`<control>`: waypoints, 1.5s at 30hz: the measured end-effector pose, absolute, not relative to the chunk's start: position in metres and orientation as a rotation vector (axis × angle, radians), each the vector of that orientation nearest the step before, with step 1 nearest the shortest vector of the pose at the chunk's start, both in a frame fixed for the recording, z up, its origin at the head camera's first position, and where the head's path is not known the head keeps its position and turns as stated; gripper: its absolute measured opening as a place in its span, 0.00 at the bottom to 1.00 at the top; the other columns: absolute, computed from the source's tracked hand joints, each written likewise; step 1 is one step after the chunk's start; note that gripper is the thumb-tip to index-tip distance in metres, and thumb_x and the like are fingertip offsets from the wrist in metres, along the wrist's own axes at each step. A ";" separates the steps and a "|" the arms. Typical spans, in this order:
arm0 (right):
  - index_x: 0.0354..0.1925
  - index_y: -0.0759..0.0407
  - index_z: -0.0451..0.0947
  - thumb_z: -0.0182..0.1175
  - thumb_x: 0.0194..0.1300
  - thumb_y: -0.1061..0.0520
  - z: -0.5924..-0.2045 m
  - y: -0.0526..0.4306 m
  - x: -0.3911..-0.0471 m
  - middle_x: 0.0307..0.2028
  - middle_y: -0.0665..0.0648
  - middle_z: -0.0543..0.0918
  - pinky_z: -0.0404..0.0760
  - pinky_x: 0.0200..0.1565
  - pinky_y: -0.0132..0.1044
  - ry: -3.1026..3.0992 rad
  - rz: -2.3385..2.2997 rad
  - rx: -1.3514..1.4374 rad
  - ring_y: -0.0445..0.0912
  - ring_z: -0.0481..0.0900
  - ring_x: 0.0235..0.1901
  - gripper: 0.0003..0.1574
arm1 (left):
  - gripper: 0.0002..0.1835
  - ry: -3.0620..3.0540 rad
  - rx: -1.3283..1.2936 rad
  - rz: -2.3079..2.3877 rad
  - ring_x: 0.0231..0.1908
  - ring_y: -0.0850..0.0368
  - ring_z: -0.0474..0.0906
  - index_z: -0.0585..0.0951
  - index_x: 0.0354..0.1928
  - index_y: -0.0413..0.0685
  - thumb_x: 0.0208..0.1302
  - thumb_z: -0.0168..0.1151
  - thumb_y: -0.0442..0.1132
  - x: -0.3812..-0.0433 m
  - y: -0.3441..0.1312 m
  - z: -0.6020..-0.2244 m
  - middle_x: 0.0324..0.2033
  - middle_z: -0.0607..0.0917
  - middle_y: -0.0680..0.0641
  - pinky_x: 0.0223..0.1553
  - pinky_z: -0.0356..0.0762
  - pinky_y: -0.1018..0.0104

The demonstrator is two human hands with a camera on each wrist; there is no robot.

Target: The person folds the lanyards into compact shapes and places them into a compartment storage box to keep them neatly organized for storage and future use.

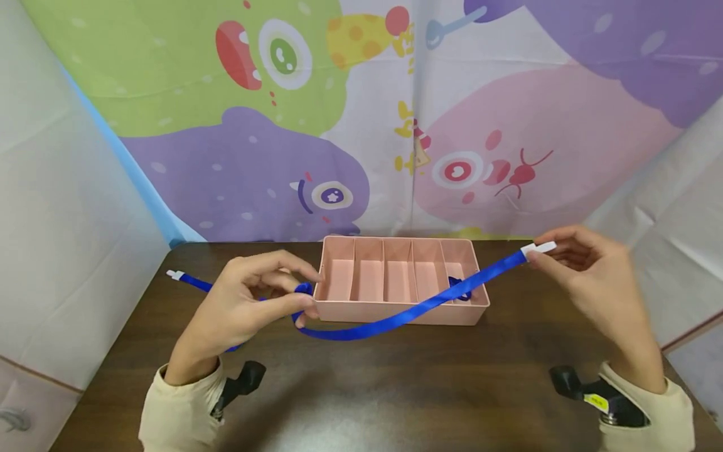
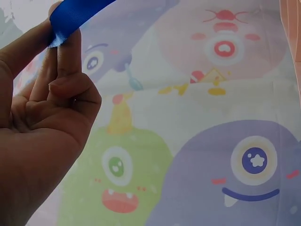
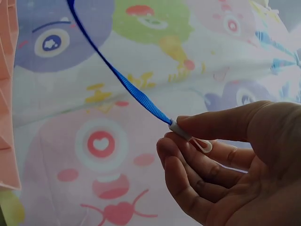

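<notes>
A blue lanyard strap [image 1: 390, 323] sags between my two hands, crossing in front of and over the right part of a pink divided box [image 1: 361, 312]. My right hand [image 1: 599, 276] pinches the white plastic clip [image 1: 539, 248] at its raised end; in the right wrist view the clip's loop [image 3: 204, 145] pokes out past the fingers. The left hand [image 1: 254, 295], near the box's left front corner, pinches the strap [image 2: 77, 18] between thumb and fingers. Behind the left hand, another blue strap length [image 1: 196, 283] with a white clip [image 1: 174, 275] lies on the table; whether it is joined is hidden.
Coiled blue strap [image 1: 464, 291] sits in the box's rightmost compartment. The box stands at the back of the dark wooden table [image 1: 373, 395]. Behind rises a cartoon-printed curtain [image 1: 390, 188], with white cloth walls [image 1: 73, 188] on both sides.
</notes>
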State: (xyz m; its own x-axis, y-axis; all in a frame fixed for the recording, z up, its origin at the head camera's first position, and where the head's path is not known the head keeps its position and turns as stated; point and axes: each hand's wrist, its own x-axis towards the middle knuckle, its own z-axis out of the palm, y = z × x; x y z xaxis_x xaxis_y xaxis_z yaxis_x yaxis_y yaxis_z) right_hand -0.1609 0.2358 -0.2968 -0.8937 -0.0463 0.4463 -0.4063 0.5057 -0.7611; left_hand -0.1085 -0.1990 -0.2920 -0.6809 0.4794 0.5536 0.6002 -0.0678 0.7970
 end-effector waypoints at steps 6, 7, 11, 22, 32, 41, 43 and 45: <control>0.40 0.59 0.84 0.74 0.56 0.65 -0.296 0.215 -0.151 0.27 0.50 0.86 0.79 0.34 0.21 -2.368 1.238 0.426 0.38 0.83 0.25 0.13 | 0.14 -2.108 -1.192 -1.819 0.21 0.56 0.81 0.75 0.39 0.42 0.59 0.64 0.18 -0.104 -0.187 -0.293 0.25 0.86 0.46 0.21 0.77 0.63; 0.40 0.58 0.84 0.74 0.56 0.64 -0.297 0.212 -0.150 0.26 0.50 0.85 0.78 0.33 0.20 -2.371 1.216 0.431 0.38 0.83 0.25 0.13 | 0.13 -2.096 -1.216 -1.794 0.21 0.57 0.80 0.76 0.38 0.42 0.60 0.63 0.19 -0.104 -0.185 -0.293 0.25 0.86 0.47 0.20 0.76 0.65; 0.39 0.54 0.84 0.75 0.55 0.62 -0.298 0.202 -0.146 0.25 0.49 0.85 0.76 0.31 0.20 -2.379 1.146 0.445 0.36 0.81 0.23 0.12 | 0.11 -2.058 -1.274 -1.739 0.23 0.59 0.79 0.79 0.38 0.43 0.62 0.62 0.20 -0.104 -0.179 -0.295 0.26 0.86 0.49 0.19 0.73 0.69; 0.38 0.52 0.85 0.76 0.53 0.64 -0.304 0.178 -0.139 0.24 0.47 0.85 0.77 0.32 0.20 -2.353 1.137 0.548 0.36 0.81 0.23 0.14 | 0.14 -2.189 -1.220 -1.725 0.28 0.56 0.79 0.83 0.43 0.46 0.66 0.58 0.20 -0.099 -0.173 -0.293 0.28 0.83 0.50 0.28 0.77 0.67; 0.38 0.51 0.85 0.76 0.53 0.64 -0.312 0.159 -0.132 0.25 0.46 0.86 0.78 0.26 0.25 -2.315 1.246 0.649 0.38 0.84 0.23 0.15 | 0.13 -2.202 -1.160 -1.722 0.31 0.58 0.82 0.75 0.46 0.45 0.67 0.58 0.22 -0.095 -0.160 -0.294 0.33 0.86 0.51 0.31 0.77 0.65; 0.40 0.54 0.87 0.74 0.53 0.70 -0.316 0.145 -0.127 0.28 0.46 0.87 0.76 0.25 0.25 -2.203 1.322 0.758 0.38 0.85 0.27 0.17 | 0.10 -2.185 -1.138 -1.692 0.29 0.60 0.84 0.74 0.42 0.46 0.67 0.60 0.24 -0.094 -0.146 -0.299 0.33 0.89 0.49 0.20 0.66 0.70; 0.40 0.56 0.87 0.72 0.54 0.71 -0.316 0.142 -0.126 0.28 0.47 0.87 0.76 0.25 0.25 -2.196 1.353 0.778 0.38 0.86 0.28 0.16 | 0.10 -2.158 -1.162 -1.704 0.26 0.60 0.83 0.76 0.42 0.46 0.67 0.60 0.23 -0.095 -0.142 -0.300 0.33 0.89 0.49 0.17 0.64 0.72; 0.41 0.56 0.87 0.71 0.56 0.71 -0.317 0.140 -0.125 0.28 0.47 0.87 0.78 0.27 0.25 -2.195 1.361 0.791 0.38 0.86 0.28 0.15 | 0.10 -2.132 -1.181 -1.719 0.24 0.59 0.81 0.76 0.42 0.45 0.67 0.59 0.23 -0.095 -0.139 -0.302 0.33 0.88 0.48 0.16 0.66 0.72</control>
State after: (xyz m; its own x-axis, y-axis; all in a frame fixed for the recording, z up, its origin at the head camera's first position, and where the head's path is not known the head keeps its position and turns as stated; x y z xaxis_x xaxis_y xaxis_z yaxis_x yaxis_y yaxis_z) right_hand -0.1246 0.1397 -0.3168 -0.7413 -0.2387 0.6273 -0.6681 0.3528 -0.6551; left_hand -0.0951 -0.1395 -0.3018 -0.6758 0.4711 0.5668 0.6537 0.0279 0.7562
